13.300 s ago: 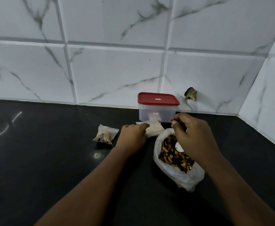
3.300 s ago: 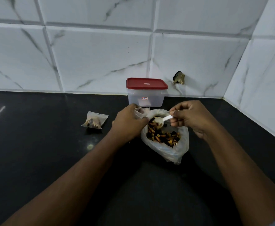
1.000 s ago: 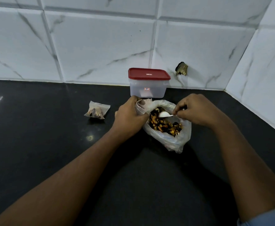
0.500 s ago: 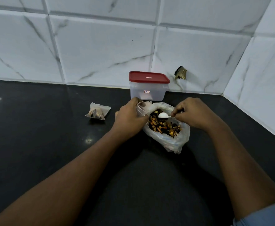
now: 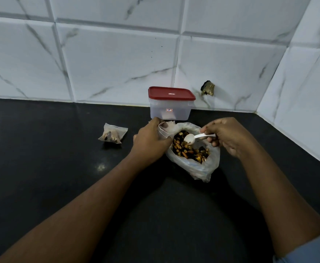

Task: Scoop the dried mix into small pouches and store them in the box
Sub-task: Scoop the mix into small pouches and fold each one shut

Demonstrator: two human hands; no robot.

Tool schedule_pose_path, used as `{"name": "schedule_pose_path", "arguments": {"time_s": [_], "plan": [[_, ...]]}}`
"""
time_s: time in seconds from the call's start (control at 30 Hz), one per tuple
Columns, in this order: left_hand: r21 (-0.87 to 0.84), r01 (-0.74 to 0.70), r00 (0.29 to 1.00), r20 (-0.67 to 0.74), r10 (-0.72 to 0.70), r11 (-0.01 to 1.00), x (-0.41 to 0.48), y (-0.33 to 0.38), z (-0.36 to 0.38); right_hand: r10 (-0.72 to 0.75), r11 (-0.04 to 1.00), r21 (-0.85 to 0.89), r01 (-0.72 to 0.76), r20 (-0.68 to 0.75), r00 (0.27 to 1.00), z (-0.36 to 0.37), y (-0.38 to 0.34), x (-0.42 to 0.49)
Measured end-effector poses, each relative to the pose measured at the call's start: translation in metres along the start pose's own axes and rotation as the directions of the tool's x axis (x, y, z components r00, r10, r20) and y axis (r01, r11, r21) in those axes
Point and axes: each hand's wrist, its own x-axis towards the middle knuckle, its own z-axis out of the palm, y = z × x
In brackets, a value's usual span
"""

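Observation:
An open plastic bag (image 5: 197,168) of brown and dark dried mix (image 5: 190,150) lies on the black counter. My right hand (image 5: 225,136) pinches a small white spoon (image 5: 192,138), whose bowl hangs over the mix. My left hand (image 5: 149,142) grips a small pale pouch (image 5: 165,128) at the bag's left rim, its mouth facing up. A filled pouch (image 5: 112,136) lies to the left. The clear box with a red lid (image 5: 171,106) stands closed against the wall behind the bag.
White marble tiles form the wall behind and the side wall on the right. A dark broken spot (image 5: 207,89) marks the tile right of the box. The black counter (image 5: 41,158) stretches left and toward me.
The spoon's bowl has tipped and sits slightly lower over the mix than half a second ago. My left hand still holds the pouch in the same spot.

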Motion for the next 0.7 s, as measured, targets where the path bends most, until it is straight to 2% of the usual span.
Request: {"name": "schedule_pose_path", "arguments": {"time_s": [0.1, 0.23, 0.47, 0.6, 0.63, 0.7], "plan": [[-0.009, 0.007, 1.000, 0.006, -0.007, 1.000, 0.000, 0.000, -0.001, 0.071, 0.986, 0.149, -0.076, 0.039, 0.997, -0.004, 0.001, 0.003], [-0.020, 0.001, 1.000, 0.013, -0.001, 1.000, 0.001, -0.004, 0.000, 0.118, 0.962, 0.238, -0.137, 0.090, 0.989, -0.006, 0.002, 0.006], [-0.029, -0.010, 1.000, 0.020, 0.010, 1.000, 0.003, -0.006, 0.002, -0.020, 0.916, 0.397, -0.058, 0.191, 0.981, -0.002, -0.008, -0.002], [-0.066, -0.014, 1.000, 0.025, 0.015, 0.998, 0.002, -0.007, 0.002, -0.170, 0.933, 0.353, 0.070, 0.260, 0.950, 0.009, -0.010, -0.010], [-0.075, -0.014, 1.000, 0.023, 0.015, 0.997, 0.002, -0.007, 0.002, -0.212, 0.948, 0.293, 0.127, 0.278, 0.937, 0.011, -0.010, -0.011], [-0.079, -0.004, 1.000, 0.017, 0.006, 0.997, 0.002, -0.006, 0.002, -0.288, 0.957, 0.058, 0.285, 0.334, 0.898, 0.012, -0.009, -0.013]]}}
